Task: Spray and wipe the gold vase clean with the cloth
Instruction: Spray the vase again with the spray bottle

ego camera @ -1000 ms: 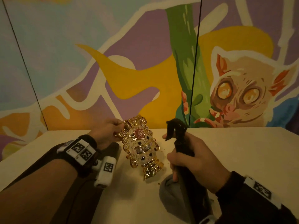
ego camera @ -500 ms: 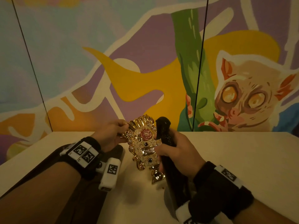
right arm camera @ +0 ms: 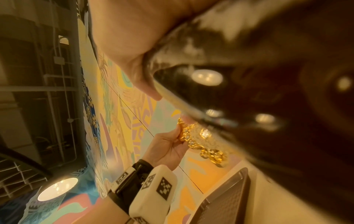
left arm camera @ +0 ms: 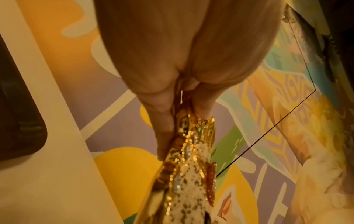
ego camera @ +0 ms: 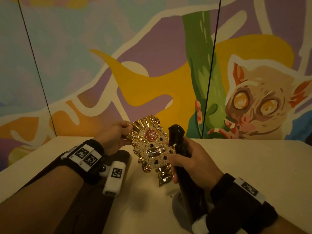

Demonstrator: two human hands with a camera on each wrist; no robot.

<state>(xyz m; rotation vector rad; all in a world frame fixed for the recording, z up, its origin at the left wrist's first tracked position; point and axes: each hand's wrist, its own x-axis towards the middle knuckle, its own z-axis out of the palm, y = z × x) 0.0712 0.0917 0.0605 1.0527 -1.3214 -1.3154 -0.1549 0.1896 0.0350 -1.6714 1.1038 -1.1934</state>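
Observation:
The gold vase (ego camera: 152, 149) is ornate, with a white speckled body and a pink flower, and it leans tilted above the table. My left hand (ego camera: 116, 135) pinches its fluted rim, seen close in the left wrist view, where the vase (left arm camera: 187, 174) runs down from the fingers (left arm camera: 164, 130). My right hand (ego camera: 190, 162) grips a black spray bottle (ego camera: 177, 137) right beside the vase, its head level with the vase's upper half. The bottle (right arm camera: 268, 106) fills the right wrist view, with the vase (right arm camera: 199, 141) and left hand (right arm camera: 168, 148) beyond. A grey cloth (ego camera: 177, 206) lies under the bottle's base.
The white table (ego camera: 244, 162) runs to a painted mural wall (ego camera: 152, 65) just behind the vase. A dark tray (ego camera: 121, 157) lies on the table under my left wrist, also seen as the tray (right arm camera: 226, 201) in the right wrist view.
My right hand has brought the spray bottle left and up, close against the vase. The left hand has kept its pinch on the rim and lifted the vase slightly.

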